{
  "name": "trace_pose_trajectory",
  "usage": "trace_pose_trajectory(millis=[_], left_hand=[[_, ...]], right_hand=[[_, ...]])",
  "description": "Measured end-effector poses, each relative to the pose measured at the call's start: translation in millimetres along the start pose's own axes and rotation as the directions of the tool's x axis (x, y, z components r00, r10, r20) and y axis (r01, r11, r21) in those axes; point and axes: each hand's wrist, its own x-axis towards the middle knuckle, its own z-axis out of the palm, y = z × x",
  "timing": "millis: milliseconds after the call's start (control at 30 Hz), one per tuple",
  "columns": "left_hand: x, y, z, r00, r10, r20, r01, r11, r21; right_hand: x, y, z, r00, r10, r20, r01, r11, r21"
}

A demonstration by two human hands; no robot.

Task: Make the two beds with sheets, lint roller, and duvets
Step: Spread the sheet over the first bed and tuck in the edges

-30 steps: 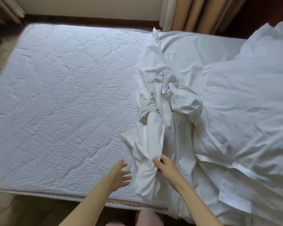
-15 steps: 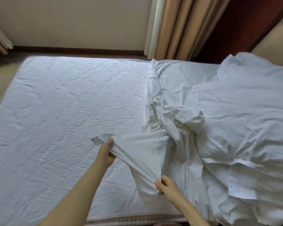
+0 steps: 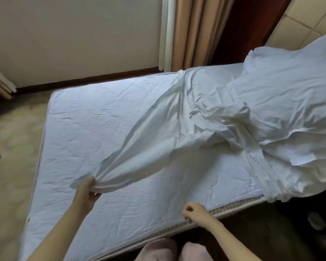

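Left hand [image 3: 86, 194], fingers and thumb closed round a bunched corner of the white sheet [image 3: 158, 140], lifted just above the near left part of the mattress [image 3: 94, 117]. From the grip the sheet runs as one taut, twisted band, long axis diagonal, away and to the right. Its far end merges with the heap of white bedding [image 3: 290, 110] covering the right part of the bed and spilling over its near right edge. Right hand [image 3: 195, 211], fingers curled into the palm and holding nothing, above the mattress's near edge, well apart from the sheet. The quilted mattress surface lies bare between the two hands. Beyond the bed: a pale wall, tan curtains [image 3: 192, 31], patterned floor [image 3: 11, 147] at left.
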Motion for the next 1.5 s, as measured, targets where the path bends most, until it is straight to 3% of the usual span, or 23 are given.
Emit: trace_pose_trajectory(millis=[133,200,333,467,667,800,1000,1133,1233,1367,1433,1500], left_hand=[[-20,4,-65,0.999,0.036,-0.005,-0.036,0.999,0.011],[-33,-3,-84,1.000,0.001,0.026,-0.002,1.000,0.028],[-61,-13,-109,0.988,-0.064,0.140,0.053,0.995,0.084],[-93,-22,-145,0.969,-0.052,0.243,0.014,0.988,0.153],[-140,-7,-236,0.978,-0.048,0.204,0.003,0.977,0.215],[-146,13,-293,0.980,-0.053,0.191,0.010,0.976,0.220],[-145,41,-337,0.927,-0.071,0.368,-0.045,0.953,0.298],[-125,85,-353,0.860,-0.129,0.494,-0.011,0.963,0.271],[-108,127,-369,0.817,-0.197,0.542,0.066,0.966,0.251],[-86,177,-387,0.752,-0.276,0.599,0.126,0.951,0.281],[-74,198,-391,0.714,-0.289,0.638,0.095,0.942,0.321],[-57,217,-396,0.709,-0.288,0.643,0.060,0.934,0.352]], right_hand=[[-47,1,45,0.983,0.156,0.093,-0.158,0.987,0.022],[-66,1,65,0.979,0.195,0.055,-0.198,0.979,0.043],[-94,10,117,0.976,0.186,-0.117,-0.168,0.975,0.145],[-133,24,197,0.960,0.159,-0.231,-0.115,0.975,0.190],[-189,2,314,0.971,0.222,-0.089,-0.194,0.948,0.251],[-196,-37,346,0.970,0.181,-0.161,-0.124,0.942,0.311],[-190,-99,383,0.952,0.216,-0.219,-0.096,0.885,0.455],[-171,-151,401,0.923,0.303,-0.238,-0.050,0.705,0.708],[-150,-203,416,0.899,0.379,-0.219,0.067,0.376,0.924],[-120,-272,439,0.919,0.348,-0.185,0.187,0.029,0.982],[-105,-304,447,0.931,0.311,-0.191,0.219,-0.058,0.974],[-95,-329,451,0.942,0.276,-0.192,0.221,-0.079,0.972]])
